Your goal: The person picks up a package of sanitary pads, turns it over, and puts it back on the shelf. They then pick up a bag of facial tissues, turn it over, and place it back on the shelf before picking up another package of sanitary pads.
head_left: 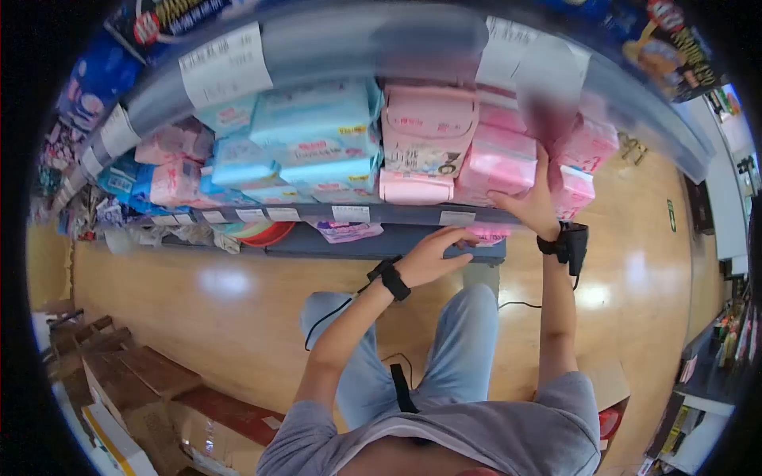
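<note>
Shelf (405, 215): right hand (532, 208) spread against pink pack (502, 161); left (433, 255) curled.

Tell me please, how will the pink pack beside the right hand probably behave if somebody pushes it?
The pink pack beside the right hand is probably soft and gives a little, because its thin-looking wrapping has rounded edges. It may slide rather easily, as the wrapping looks smooth and shiny. It seems unlikely to roll, since its shape is blocky.

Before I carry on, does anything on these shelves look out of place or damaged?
The pinkish-purple pack on the lower shelf looks askew: it lies loose, unlike the stacked blue packs above. I see no clear damage or spill.
</note>
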